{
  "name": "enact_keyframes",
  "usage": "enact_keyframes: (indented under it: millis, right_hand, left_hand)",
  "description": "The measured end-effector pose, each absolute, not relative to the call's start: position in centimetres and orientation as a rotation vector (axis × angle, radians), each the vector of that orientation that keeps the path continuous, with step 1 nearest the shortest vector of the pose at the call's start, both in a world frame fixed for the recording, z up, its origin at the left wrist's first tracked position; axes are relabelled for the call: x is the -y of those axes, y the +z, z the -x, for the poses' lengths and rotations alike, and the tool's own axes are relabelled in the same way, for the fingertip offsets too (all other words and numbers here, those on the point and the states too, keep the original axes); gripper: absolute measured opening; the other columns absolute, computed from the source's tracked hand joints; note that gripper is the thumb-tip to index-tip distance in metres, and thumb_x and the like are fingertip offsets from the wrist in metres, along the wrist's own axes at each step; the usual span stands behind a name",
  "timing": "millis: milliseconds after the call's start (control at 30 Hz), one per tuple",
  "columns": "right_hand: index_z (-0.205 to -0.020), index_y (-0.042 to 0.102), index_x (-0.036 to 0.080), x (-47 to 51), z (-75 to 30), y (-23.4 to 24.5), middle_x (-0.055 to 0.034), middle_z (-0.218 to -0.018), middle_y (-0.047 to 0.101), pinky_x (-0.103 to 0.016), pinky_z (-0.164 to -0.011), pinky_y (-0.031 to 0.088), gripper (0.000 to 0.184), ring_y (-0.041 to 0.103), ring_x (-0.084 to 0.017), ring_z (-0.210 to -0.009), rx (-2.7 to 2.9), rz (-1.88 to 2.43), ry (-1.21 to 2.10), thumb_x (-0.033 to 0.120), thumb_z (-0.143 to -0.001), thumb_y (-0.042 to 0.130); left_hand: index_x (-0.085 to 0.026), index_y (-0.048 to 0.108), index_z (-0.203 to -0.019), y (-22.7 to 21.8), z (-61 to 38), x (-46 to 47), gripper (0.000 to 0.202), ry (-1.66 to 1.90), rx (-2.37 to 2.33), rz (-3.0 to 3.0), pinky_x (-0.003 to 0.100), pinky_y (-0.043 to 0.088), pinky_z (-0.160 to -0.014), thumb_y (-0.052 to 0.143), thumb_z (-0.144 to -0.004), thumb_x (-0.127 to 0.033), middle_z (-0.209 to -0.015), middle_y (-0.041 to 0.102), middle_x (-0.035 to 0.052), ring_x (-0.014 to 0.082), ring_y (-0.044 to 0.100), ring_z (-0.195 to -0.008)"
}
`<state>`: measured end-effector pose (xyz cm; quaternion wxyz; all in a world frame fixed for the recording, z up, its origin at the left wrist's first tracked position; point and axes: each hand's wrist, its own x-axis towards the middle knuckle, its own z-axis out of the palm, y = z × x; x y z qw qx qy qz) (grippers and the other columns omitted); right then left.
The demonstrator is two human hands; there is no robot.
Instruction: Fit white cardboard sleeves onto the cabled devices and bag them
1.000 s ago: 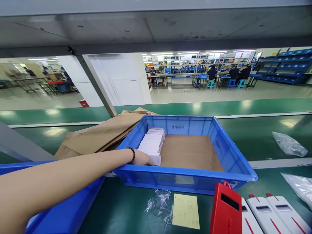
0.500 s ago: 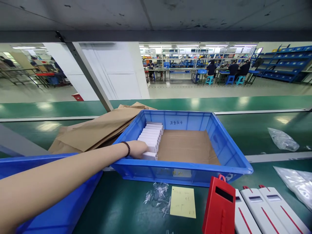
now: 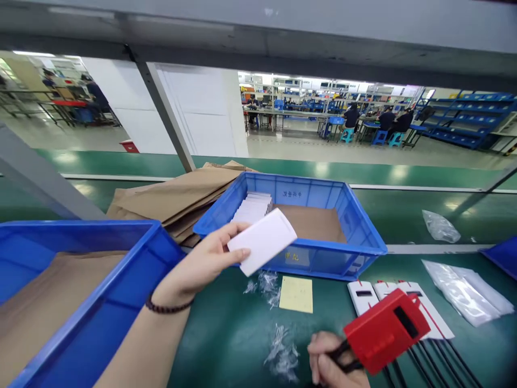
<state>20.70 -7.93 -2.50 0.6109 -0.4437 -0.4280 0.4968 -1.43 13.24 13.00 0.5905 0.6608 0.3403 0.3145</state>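
Note:
My left hand (image 3: 214, 253), with a dark bead bracelet at the wrist, grips a flat white rectangular piece (image 3: 264, 240) between thumb and fingers. It is held up in front of the near rim of a blue bin (image 3: 339, 258). In that bin's left side stands a row of similar white pieces (image 3: 254, 206). At lower right, my right hand (image 3: 333, 358) is closed around the black cables (image 3: 347, 358) of a red device (image 3: 385, 330) with a dark window. The red device is tilted above several white devices (image 3: 428, 310) with red stripes, which lie on the green table.
Another blue bin (image 3: 141, 253), lined with brown paper, is at left. Brown paper sheets (image 3: 177, 194) lie behind it. A yellow note (image 3: 297, 295), small clear plastic bits (image 3: 283, 353) and clear bags (image 3: 464, 291) rest on the table. A metal post (image 3: 165, 116) and overhead shelf (image 3: 258, 37) frame the space.
My left hand has come out of the bin toward me with one white piece. The red device has been lifted and tilted right, and my right hand now shows at its cables.

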Motion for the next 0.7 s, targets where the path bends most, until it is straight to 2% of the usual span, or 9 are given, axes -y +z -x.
enact_keyframes:
  millis: [67, 100, 133, 200, 267, 367, 433, 600, 700]
  right_hand:
    - [-0.106, 0.07, 0.022, 7.7, -20.7, -2.0, 0.0021, -0.058, 0.058, -0.021, -0.049, 0.043, 0.025, 0.051, -0.009, -0.049, 0.953, 0.994, 1.136, 0.042, -0.098, 0.058]
    - [-0.107, 0.07, 0.023, 7.5, -20.7, -1.5, 0.0027, -0.056, 0.056, -0.02, -0.045, 0.04, 0.025, 0.049, -0.008, -0.046, 0.94, 0.989, 1.118, 0.042, -0.098, 0.058]
    - [-0.108, 0.071, 0.023, 7.1, -20.7, -1.0, 0.0021, -0.06, 0.057, -0.02, -0.045, 0.039, 0.024, 0.049, -0.007, -0.046, 0.938, 1.012, 1.101, 0.041, -0.097, 0.059]
    - [-0.11, 0.071, 0.025, 6.3, -20.8, 0.1, -0.0013, -0.079, 0.063, -0.02, -0.045, 0.041, 0.023, 0.05, -0.005, -0.048, 0.984, 1.091, 1.08, 0.039, -0.096, 0.061]
    - [-0.118, 0.07, 0.031, 5.5, -20.8, 0.7, -0.0021, -0.093, 0.064, -0.021, -0.048, 0.045, 0.026, 0.046, -0.003, -0.05, 1.073, 1.12, 1.064, 0.037, -0.094, 0.065]
    - [-0.134, 0.06, 0.041, 4.9, -20.5, 0.5, -0.0015, -0.109, 0.065, -0.024, -0.058, 0.05, 0.048, 0.045, -0.005, -0.057, 1.201, 1.062, 1.093, 0.035, -0.088, 0.073]
    - [-0.141, 0.052, 0.043, 4.9, -20.2, -0.2, -0.0028, -0.12, 0.062, -0.025, -0.058, 0.05, 0.062, 0.046, -0.007, -0.061, 1.231, 1.05, 1.179, 0.036, -0.084, 0.076]
    - [-0.148, 0.043, 0.037, 5.4, -20.2, -1.4, -0.0052, -0.112, 0.059, -0.024, -0.058, 0.048, 0.077, 0.047, -0.008, -0.062, 1.194, 1.074, 1.379, 0.041, -0.08, 0.079]
    - [-0.141, 0.052, 0.035, 5.6, -20.3, -1.3, -0.0036, -0.105, 0.06, -0.024, -0.056, 0.045, 0.07, 0.049, -0.009, -0.063, 1.168, 1.122, 1.396, 0.041, -0.078, 0.081]
  left_hand:
    - [-0.019, 0.064, -0.117, 10.4, 2.2, -9.8, 0.048, 0.685, -0.79, -1.422, 0.021, 0.053, -0.077, 0.08, -0.077, -0.042, -0.113, 0.069, 0.0062, 0.0171, 0.064, -0.096]
    - [-0.02, 0.064, -0.117, 9.2, 2.6, -8.4, 0.047, 0.654, -0.795, -1.376, 0.02, 0.052, -0.076, 0.079, -0.078, -0.041, -0.113, 0.069, 0.006, 0.0165, 0.064, -0.095]
    - [-0.021, 0.064, -0.118, 8.1, 3.2, -7.3, 0.046, 0.625, -0.799, -1.334, 0.019, 0.052, -0.075, 0.079, -0.079, -0.04, -0.113, 0.068, 0.0056, 0.0159, 0.064, -0.094]
    - [-0.022, 0.064, -0.12, 6.3, 4.3, -5.6, 0.044, 0.562, -0.797, -1.264, 0.018, 0.052, -0.072, 0.077, -0.082, -0.04, -0.11, 0.068, 0.0047, 0.0148, 0.064, -0.091]
    - [-0.023, 0.063, -0.123, 5.0, 5.1, -4.8, 0.045, 0.484, -0.782, -1.216, 0.018, 0.052, -0.069, 0.076, -0.083, -0.04, -0.108, 0.068, 0.004, 0.014, 0.064, -0.086]
    - [-0.023, 0.063, -0.125, 3.7, 5.5, -4.3, 0.046, 0.383, -0.744, -1.195, 0.019, 0.054, -0.07, 0.076, -0.084, -0.04, -0.107, 0.068, 0.0043, 0.0146, 0.064, -0.086]
    - [-0.022, 0.063, -0.124, 3.1, 5.3, -4.1, 0.046, 0.357, -0.725, -1.196, 0.018, 0.054, -0.071, 0.075, -0.084, -0.04, -0.108, 0.068, 0.0046, 0.0152, 0.064, -0.09]
    - [-0.023, 0.065, -0.123, 2.6, 4.9, -3.8, 0.041, 0.297, -0.692, -1.185, 0.017, 0.054, -0.069, 0.074, -0.085, -0.038, -0.108, 0.069, 0.0034, 0.0137, 0.064, -0.088]
    - [-0.025, 0.067, -0.121, 2.6, 4.7, -3.7, 0.037, 0.27, -0.667, -1.214, 0.016, 0.053, -0.067, 0.072, -0.087, -0.038, -0.108, 0.068, 0.0025, 0.0126, 0.063, -0.086]
